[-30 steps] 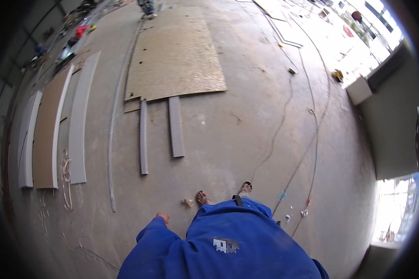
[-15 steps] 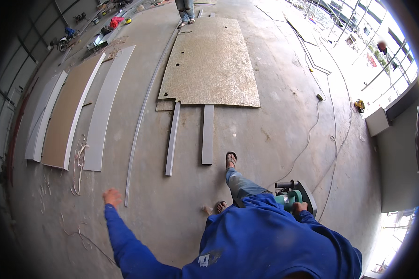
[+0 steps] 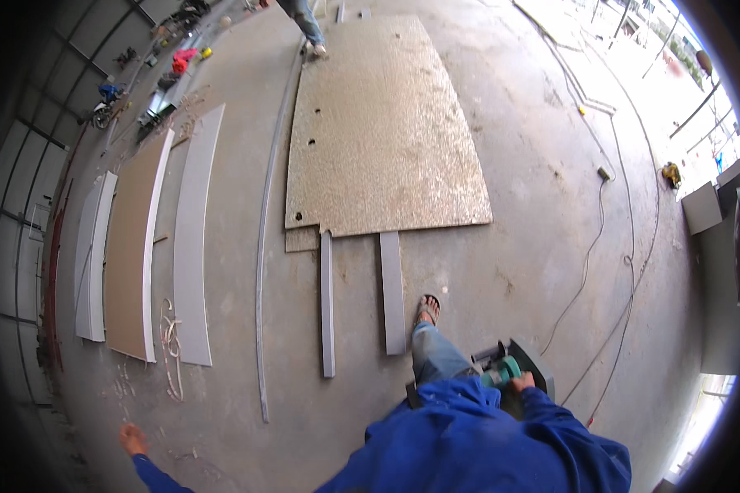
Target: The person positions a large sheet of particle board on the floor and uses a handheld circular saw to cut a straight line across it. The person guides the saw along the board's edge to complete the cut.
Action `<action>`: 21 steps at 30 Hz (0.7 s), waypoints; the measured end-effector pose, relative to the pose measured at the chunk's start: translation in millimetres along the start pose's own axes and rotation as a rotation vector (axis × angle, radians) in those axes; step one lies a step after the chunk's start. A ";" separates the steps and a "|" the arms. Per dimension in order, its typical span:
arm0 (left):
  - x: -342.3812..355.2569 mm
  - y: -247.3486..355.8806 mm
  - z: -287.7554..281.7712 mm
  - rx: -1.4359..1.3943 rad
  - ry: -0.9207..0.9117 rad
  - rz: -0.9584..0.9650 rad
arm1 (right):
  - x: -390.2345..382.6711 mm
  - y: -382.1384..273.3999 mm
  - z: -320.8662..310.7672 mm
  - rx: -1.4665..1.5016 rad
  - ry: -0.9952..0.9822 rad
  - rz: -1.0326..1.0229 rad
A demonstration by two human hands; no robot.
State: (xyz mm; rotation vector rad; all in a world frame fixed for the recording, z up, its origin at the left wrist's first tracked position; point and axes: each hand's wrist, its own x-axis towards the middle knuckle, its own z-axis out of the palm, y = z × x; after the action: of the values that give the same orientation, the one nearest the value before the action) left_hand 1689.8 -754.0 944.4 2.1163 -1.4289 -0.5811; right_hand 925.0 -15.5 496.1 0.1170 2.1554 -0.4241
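Note:
My right hand point(image 3: 522, 380) grips the handle of a green and black power tool point(image 3: 506, 366) beside my right hip. Out to the lower left, my left hand point(image 3: 133, 440) hangs free over the concrete floor point(image 3: 205, 411), fingers loosely apart and slightly blurred. Ahead of my sandalled foot lie two narrow grey beams point(image 3: 393, 296) reaching out from under a large speckled board point(image 3: 386, 123) with dark holes along its left side. A long thin metal strip point(image 3: 261, 345) runs beside them.
Left are long panels point(image 3: 131, 246), tangled straps point(image 3: 171, 345), clutter and a motorbike point(image 3: 103, 111). Another person's leg point(image 3: 304, 25) stands at the board's far left corner. Cables point(image 3: 629, 271) cross the floor on the right, toward a yellow tool point(image 3: 670, 174) and bright scaffolding point(image 3: 707, 107).
I have stepped forward. The green power tool came into view in my right hand half a second ago. My left hand has swung outward to the left.

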 end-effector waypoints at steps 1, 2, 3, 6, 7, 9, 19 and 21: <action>-10.1 -9.6 34.6 -0.022 -0.018 -0.150 | -0.2 -8.7 -13.3 0.119 -0.024 0.100; -12.0 -4.3 33.5 -0.334 -0.131 -0.453 | 26.3 -12.2 -6.8 -0.128 0.050 -0.166; -18.8 -7.4 47.7 -0.407 -0.214 -0.567 | 46.6 -11.0 -1.6 -0.367 0.118 -0.437; -87.3 -47.1 132.8 -0.333 -0.413 -0.699 | 43.7 -96.6 -24.3 0.089 0.054 -0.286; -115.6 -55.2 151.9 -0.321 -0.479 -0.731 | 34.1 -146.4 -37.0 0.242 0.026 -0.149; -183.2 -59.1 218.7 -0.086 -0.625 -0.677 | 46.5 -195.9 -52.9 0.353 -0.033 -0.182; -187.7 44.6 355.5 0.058 -0.868 -0.982 | 127.7 -412.0 -74.8 0.073 -0.004 -0.130; -147.5 62.2 378.6 0.147 -0.886 -1.007 | 130.1 -449.7 -77.8 0.013 0.039 -0.111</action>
State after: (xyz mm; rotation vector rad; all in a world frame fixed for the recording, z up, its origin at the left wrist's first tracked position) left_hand 1363.7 -702.8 699.5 2.7694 -0.5935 -2.0186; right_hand 681.3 -419.4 547.7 0.0130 2.2044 -0.5034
